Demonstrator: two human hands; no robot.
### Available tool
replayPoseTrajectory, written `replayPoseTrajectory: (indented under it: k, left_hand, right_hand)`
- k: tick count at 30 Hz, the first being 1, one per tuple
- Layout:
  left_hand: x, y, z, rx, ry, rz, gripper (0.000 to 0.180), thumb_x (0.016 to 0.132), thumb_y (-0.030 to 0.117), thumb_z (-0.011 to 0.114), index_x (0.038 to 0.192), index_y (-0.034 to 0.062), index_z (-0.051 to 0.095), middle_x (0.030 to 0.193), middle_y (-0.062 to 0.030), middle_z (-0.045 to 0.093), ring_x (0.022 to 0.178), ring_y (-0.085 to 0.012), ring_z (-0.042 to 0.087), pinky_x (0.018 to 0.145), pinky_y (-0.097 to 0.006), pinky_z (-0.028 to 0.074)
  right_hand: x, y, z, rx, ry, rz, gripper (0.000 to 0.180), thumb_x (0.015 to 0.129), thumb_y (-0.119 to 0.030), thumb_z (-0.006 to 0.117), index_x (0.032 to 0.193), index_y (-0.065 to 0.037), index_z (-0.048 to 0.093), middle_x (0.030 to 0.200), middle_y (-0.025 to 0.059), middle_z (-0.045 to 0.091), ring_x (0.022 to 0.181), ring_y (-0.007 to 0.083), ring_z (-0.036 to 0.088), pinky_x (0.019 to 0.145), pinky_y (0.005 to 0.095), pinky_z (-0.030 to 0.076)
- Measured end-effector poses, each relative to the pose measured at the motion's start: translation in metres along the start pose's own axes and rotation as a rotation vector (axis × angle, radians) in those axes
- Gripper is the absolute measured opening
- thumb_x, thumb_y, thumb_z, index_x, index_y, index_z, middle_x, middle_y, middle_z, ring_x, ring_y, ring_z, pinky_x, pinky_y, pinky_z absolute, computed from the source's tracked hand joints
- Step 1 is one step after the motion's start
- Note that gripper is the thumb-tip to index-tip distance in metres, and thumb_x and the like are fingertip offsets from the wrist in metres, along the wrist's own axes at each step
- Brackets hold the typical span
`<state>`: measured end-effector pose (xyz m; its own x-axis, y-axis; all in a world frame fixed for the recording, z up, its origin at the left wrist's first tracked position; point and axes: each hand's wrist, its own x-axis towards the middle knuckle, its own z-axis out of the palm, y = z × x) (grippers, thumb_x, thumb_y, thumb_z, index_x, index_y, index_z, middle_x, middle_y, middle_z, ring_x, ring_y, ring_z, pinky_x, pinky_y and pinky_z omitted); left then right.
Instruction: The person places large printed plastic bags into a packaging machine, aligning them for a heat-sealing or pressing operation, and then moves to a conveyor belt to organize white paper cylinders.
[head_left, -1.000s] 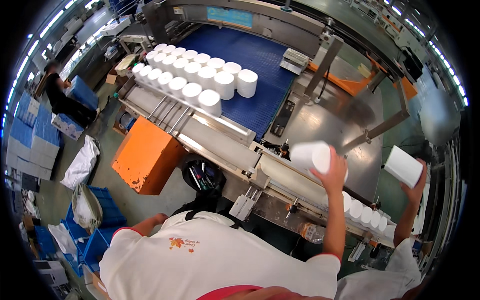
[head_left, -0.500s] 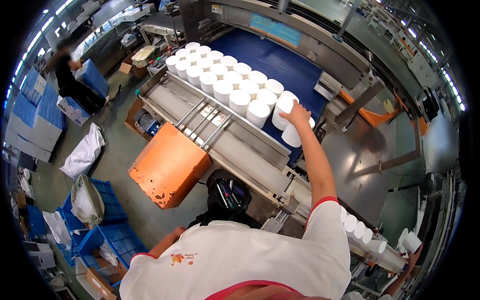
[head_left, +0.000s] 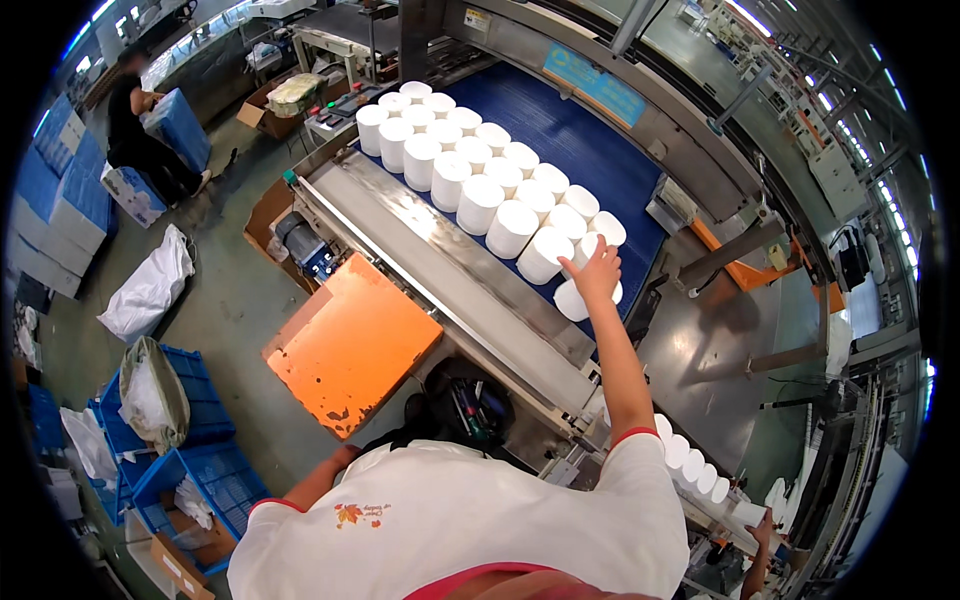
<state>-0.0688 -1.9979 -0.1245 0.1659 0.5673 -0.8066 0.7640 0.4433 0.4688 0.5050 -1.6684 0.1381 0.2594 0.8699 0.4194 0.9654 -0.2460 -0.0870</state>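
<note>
White paper-like rolls [head_left: 480, 203] stand upright in close rows on a blue conveyor belt [head_left: 560, 120]. My right hand [head_left: 598, 272] is over the right end of these rows, its fingers spread and its thumb out toward a front-row roll [head_left: 545, 254]. Below the hand, at the belt's near right corner, is another white roll [head_left: 572, 300] that looks tilted and is partly covered by the hand. Whether the fingertips touch any roll is hard to see. My left hand [head_left: 347, 456] is low by my left side, with its fingers hidden.
A steel ledge [head_left: 440, 240] runs along the belt's near side, with an orange box-shaped cover [head_left: 350, 345] before it. Blue crates [head_left: 215, 490] stand lower left. Another person's hand [head_left: 763, 530] is by white rolls [head_left: 690, 463] at lower right. A co-worker [head_left: 135, 125] stands upper left.
My right hand was closed around a roll at the row's right end; its fingers are now spread. The end rolls sit more in line with the rows. The whole view has shifted slightly.
</note>
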Motion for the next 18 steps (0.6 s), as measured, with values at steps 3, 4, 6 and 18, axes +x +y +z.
replayPoseTrajectory:
  k: [3, 4, 6, 18]
  left_hand:
    - [0.010, -0.014, -0.008, -0.128, 0.001, -0.025, 0.039, 0.083, 0.038, 0.055, 0.099, 0.0042, 0.067, 0.104, -0.0179, 0.064, 0.099, -0.0296, 0.060, 0.083, -0.039, 0.045]
    - [0.020, -0.027, -0.007, -0.167, 0.011, -0.008, 0.040, 0.084, 0.038, 0.055, 0.099, 0.0034, 0.066, 0.105, -0.0185, 0.064, 0.100, -0.0300, 0.060, 0.083, -0.039, 0.045]
    - [0.036, -0.049, -0.007, -0.176, 0.010, 0.012, 0.039, 0.084, 0.037, 0.054, 0.099, 0.0030, 0.066, 0.100, -0.0169, 0.064, 0.095, -0.0284, 0.060, 0.080, -0.038, 0.046]
    - [0.040, -0.103, 0.016, -0.278, 0.077, 0.075, 0.030, 0.086, 0.028, 0.052, 0.095, 0.0038, 0.067, 0.082, -0.0112, 0.067, 0.072, -0.0199, 0.063, 0.067, -0.034, 0.049]
  right_hand:
    - [0.011, -0.025, 0.013, 0.016, 0.086, -0.015, 0.087, 0.069, -0.062, 0.064, 0.129, -0.005, 0.038, 0.116, 0.0193, 0.045, 0.104, 0.0354, 0.045, 0.083, 0.0474, 0.039]
    - [0.015, -0.029, 0.019, 0.007, 0.177, -0.051, 0.084, 0.071, -0.060, 0.064, 0.129, -0.005, 0.038, 0.117, 0.0194, 0.045, 0.106, 0.0352, 0.044, 0.086, 0.0481, 0.037]
    - [0.017, -0.031, 0.022, 0.049, 0.279, -0.028, 0.073, 0.076, -0.053, 0.063, 0.128, -0.006, 0.040, 0.122, 0.0184, 0.044, 0.115, 0.0326, 0.040, 0.094, 0.0508, 0.029]
    - [-0.057, -0.072, 0.031, 0.242, 0.426, 0.225, 0.065, 0.079, -0.046, 0.061, 0.130, -0.011, 0.039, 0.138, 0.0185, 0.033, 0.130, 0.0377, 0.027, 0.099, 0.0640, 0.018]
